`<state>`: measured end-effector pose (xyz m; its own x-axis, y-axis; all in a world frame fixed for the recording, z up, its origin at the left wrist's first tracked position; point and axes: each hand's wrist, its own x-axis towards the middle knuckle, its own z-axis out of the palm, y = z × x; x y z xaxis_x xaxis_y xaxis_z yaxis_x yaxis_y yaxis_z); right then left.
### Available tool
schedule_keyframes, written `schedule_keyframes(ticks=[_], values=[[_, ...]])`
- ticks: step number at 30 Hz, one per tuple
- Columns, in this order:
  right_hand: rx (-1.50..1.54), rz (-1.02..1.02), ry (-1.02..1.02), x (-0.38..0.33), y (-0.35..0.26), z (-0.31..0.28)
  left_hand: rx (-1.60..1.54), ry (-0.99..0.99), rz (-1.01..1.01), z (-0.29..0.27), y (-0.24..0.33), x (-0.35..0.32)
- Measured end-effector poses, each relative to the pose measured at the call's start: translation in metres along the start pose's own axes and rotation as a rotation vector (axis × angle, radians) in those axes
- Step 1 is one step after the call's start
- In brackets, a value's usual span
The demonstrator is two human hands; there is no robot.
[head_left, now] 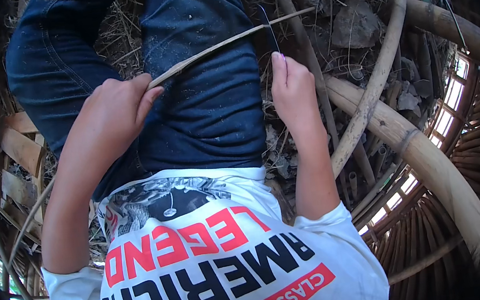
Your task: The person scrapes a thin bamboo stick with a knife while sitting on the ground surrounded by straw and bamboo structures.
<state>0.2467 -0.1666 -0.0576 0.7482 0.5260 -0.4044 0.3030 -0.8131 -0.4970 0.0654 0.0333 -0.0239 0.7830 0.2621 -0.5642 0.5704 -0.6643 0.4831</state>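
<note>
My left hand (119, 104) is closed around the thick end of a thin, pale bamboo strip (205, 52). The strip slants up to the right across my jeans, and its far tip reaches past my thigh. In my right hand (293, 84) is a knife (271, 31) with a narrow dark blade. Its handle is mostly hidden in my fist; a small pinkish bit shows at the top. The blade stands crosswise to the strip, meeting it near the far end; whether it cuts in cannot be seen.
To the right, a thick bamboo pole (424, 155) and a thinner curved pole (384, 86) cross close to my right arm. A grey stone (355, 24) lies among dry grass. Woven flat strips (22, 148) stand at the left, and a slatted wall (433, 234) curves around the lower right.
</note>
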Motion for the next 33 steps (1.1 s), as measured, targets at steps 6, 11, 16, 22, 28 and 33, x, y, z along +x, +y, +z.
schedule_keyframes(ticks=[6, 11, 16, 22, 28, 33], values=[[0.011, -0.05, 0.025, 0.031, -0.009, 0.011, -0.025, 0.014, -0.032, -0.004, 0.009, 0.0], [0.04, -0.055, 0.014, 0.008, 0.0, 0.008, -0.043, -0.067, -0.051, -0.007, -0.003, 0.002], [-0.007, -0.035, 0.009, 0.007, -0.001, 0.006, 0.017, 0.027, 0.024, -0.004, 0.01, -0.003], [0.014, -0.085, -0.007, 0.026, -0.009, 0.009, -0.031, -0.043, -0.07, -0.011, 0.002, -0.001], [0.022, -0.014, -0.017, 0.015, -0.002, 0.002, 0.013, 0.0, 0.004, -0.005, 0.007, -0.004], [0.078, -0.028, -0.008, 0.029, -0.008, 0.015, -0.09, -0.018, -0.058, -0.002, 0.0, 0.001]])
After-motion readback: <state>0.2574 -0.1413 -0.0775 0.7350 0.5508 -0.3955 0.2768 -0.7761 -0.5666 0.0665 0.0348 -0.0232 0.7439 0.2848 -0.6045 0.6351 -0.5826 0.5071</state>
